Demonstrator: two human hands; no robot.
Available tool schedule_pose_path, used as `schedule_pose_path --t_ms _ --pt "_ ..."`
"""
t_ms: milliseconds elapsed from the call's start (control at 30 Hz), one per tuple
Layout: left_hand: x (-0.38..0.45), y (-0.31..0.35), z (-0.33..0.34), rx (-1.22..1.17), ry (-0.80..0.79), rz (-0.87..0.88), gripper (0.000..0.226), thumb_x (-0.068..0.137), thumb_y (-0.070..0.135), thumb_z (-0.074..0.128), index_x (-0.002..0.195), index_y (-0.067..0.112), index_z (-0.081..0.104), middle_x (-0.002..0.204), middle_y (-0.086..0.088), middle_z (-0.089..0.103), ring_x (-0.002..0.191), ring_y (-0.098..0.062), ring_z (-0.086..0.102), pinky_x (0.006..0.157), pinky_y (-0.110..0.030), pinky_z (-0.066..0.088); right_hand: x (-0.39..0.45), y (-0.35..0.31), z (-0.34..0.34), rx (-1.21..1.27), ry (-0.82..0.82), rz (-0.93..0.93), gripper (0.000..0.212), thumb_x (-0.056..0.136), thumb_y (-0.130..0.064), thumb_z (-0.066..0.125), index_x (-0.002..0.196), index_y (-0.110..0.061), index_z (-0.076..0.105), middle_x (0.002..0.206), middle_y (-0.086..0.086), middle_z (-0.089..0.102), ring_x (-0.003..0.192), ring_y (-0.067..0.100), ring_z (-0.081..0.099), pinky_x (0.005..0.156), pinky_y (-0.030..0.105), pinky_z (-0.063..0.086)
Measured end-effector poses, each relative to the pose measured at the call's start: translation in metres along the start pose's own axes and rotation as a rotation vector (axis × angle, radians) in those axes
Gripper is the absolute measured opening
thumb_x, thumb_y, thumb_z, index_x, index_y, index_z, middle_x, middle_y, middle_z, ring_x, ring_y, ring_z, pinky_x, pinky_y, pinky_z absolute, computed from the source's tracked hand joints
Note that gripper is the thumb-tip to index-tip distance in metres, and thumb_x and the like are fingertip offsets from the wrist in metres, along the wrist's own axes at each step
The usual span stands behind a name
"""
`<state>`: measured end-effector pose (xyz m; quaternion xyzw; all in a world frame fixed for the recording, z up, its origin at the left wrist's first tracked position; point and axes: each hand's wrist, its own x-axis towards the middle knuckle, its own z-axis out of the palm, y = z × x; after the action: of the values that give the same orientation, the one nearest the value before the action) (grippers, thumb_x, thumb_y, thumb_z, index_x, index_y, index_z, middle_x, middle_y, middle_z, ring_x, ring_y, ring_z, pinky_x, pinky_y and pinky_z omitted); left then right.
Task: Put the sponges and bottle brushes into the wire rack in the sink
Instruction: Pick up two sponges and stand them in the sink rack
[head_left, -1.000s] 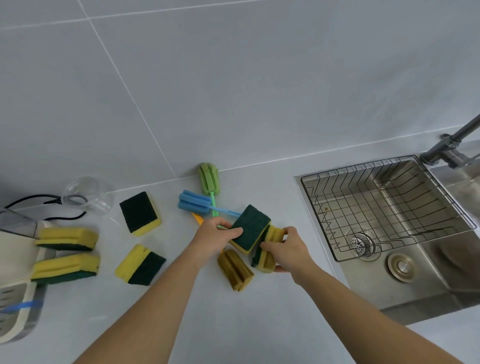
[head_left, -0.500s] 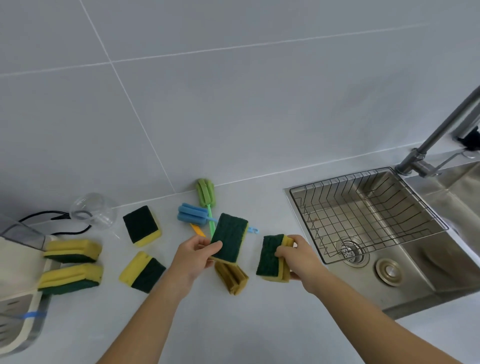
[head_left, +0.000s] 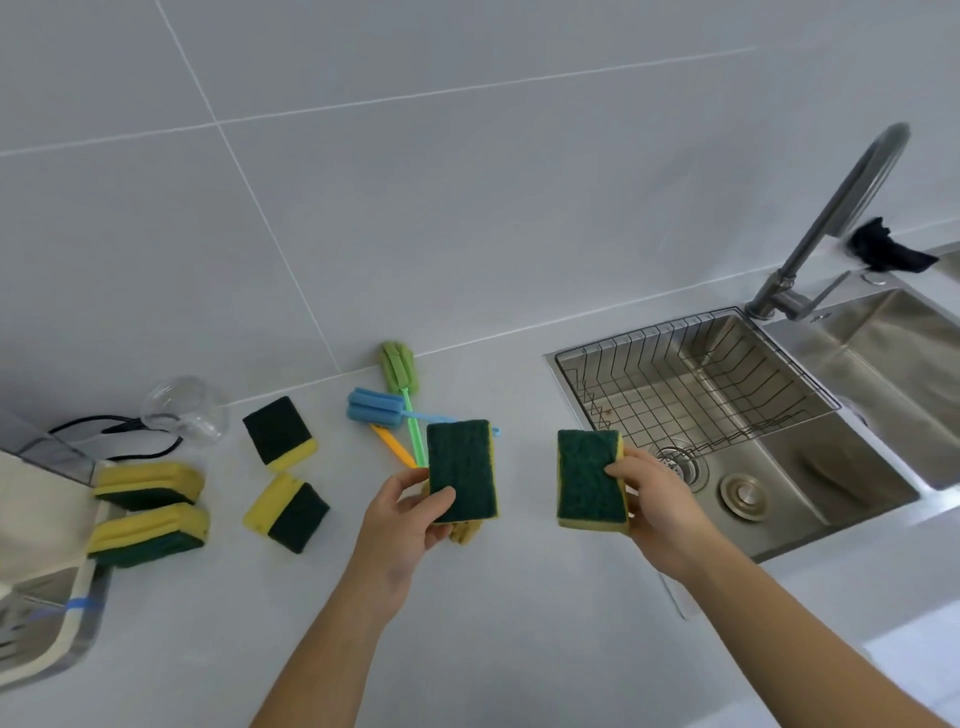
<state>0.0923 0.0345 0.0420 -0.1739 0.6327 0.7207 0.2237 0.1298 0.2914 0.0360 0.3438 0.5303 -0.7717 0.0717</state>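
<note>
We see the wire rack (head_left: 691, 384) at right of frame holding nothing yet. Each grip pinches one sponge – left hand (head_left: 410, 514), right hand (head_left: 654, 499). Four sponges (head_left: 280, 431) and the brushes (head_left: 400, 410) remain on the bench (head_left: 467, 623), centre and left.

Grey countertop (head_left: 467, 623), running from the tiled wall to the sink edge. Lying on it: 4 yellow-and-green sponges at left, 2 (head_left: 148, 484) (head_left: 148, 535) sitting one before the other by the left edge, 2 more (head_left: 279, 434) (head_left: 287, 512) just to their right; 1 green bottle brush (head_left: 399, 366) and 1 blue bottle brush (head_left: 375, 408) crossing each other; 1 orange handle (head_left: 393, 446) beside them; 1 clear glass vessel (head_left: 185, 405) resting on its side near a black cable (head_left: 111, 423).
</note>
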Motion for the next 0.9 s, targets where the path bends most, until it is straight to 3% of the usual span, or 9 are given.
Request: schedule_pose_path --t_ms 133,300,467,567,700,833,900 --pt "-0.008 0.0 0.017 -0.017 -0.045 -0.001 0.021 0.092 0.004 0.06 0.109 0.015 0.064 0.101 -0.012 0.073 0.085 -0.022 0.07 0.072 -0.028 0.056 0.001 -0.002 -0.02 0.115 0.018 0.003 0.026 0.098 -0.008 0.046 0.12 -0.012 0.059 0.117 0.015 0.066 0.108 0.034 0.066 0.075 0.044 0.059" --pt "-0.004 0.002 0.043 -0.038 -0.027 -0.008 0.019 0.092 0.004 0.06 0.107 0.009 0.068 0.1 -0.012 0.072 0.087 -0.025 0.061 0.077 -0.033 0.051 0.014 -0.021 -0.045 0.164 0.01 0.008 0.027 0.097 -0.008 0.046 0.12 -0.009 0.06 0.117 0.016 0.065 0.103 0.032 0.068 0.07 0.042 0.06" --pt "0.02 -0.001 0.093 -0.01 0.051 -0.028 0.023 0.089 0.009 0.065 0.111 0.012 0.068 0.104 -0.01 0.074 0.087 -0.021 0.064 0.073 -0.03 0.051 0.035 -0.055 -0.094 0.187 0.008 0.038 0.025 0.1 -0.017 0.044 0.119 -0.015 0.061 0.111 0.015 0.069 0.101 0.035 0.068 0.093 0.056 0.053" --pt "0.039 -0.012 0.131 0.03 0.1 -0.039 0.03 0.087 0.013 0.069 0.116 0.014 0.067 0.102 -0.006 0.076 0.096 -0.022 0.067 0.078 -0.031 0.051 0.054 -0.076 -0.128 0.208 0.011 0.05 0.022 0.101 -0.021 0.046 0.114 -0.017 0.063 0.1 0.013 0.076 0.088 0.032 0.072 0.083 0.05 0.056" --pt "0.058 -0.022 0.176 0.055 0.117 -0.072 0.031 0.088 0.016 0.069 0.119 0.019 0.062 0.103 -0.007 0.075 0.103 -0.025 0.067 0.086 -0.034 0.053 0.089 -0.094 -0.168 0.212 -0.008 0.07 0.028 0.098 -0.022 0.053 0.123 -0.012 0.061 0.114 0.018 0.072 0.097 0.036 0.068 0.079 0.047 0.059" --pt "0.074 -0.028 0.217 0.036 0.134 -0.114 0.024 0.091 0.012 0.065 0.115 0.013 0.064 0.105 -0.006 0.075 0.103 -0.019 0.069 0.086 -0.028 0.053 0.123 -0.109 -0.192 0.182 0.003 0.074 0.029 0.096 -0.012 0.053 0.124 -0.012 0.06 0.113 0.018 0.071 0.095 0.034 0.068 0.081 0.047 0.056" --pt "0.082 -0.028 0.237 0.024 0.131 -0.126 0.019 0.092 0.01 0.063 0.11 0.013 0.065 0.105 -0.004 0.075 0.102 -0.017 0.069 0.084 -0.025 0.052 0.14 -0.115 -0.198 0.129 0.002 0.08 0.031 0.095 -0.012 0.055 0.126 -0.011 0.059 0.115 0.019 0.07 0.095 0.033 0.07 0.072 0.044 0.06"
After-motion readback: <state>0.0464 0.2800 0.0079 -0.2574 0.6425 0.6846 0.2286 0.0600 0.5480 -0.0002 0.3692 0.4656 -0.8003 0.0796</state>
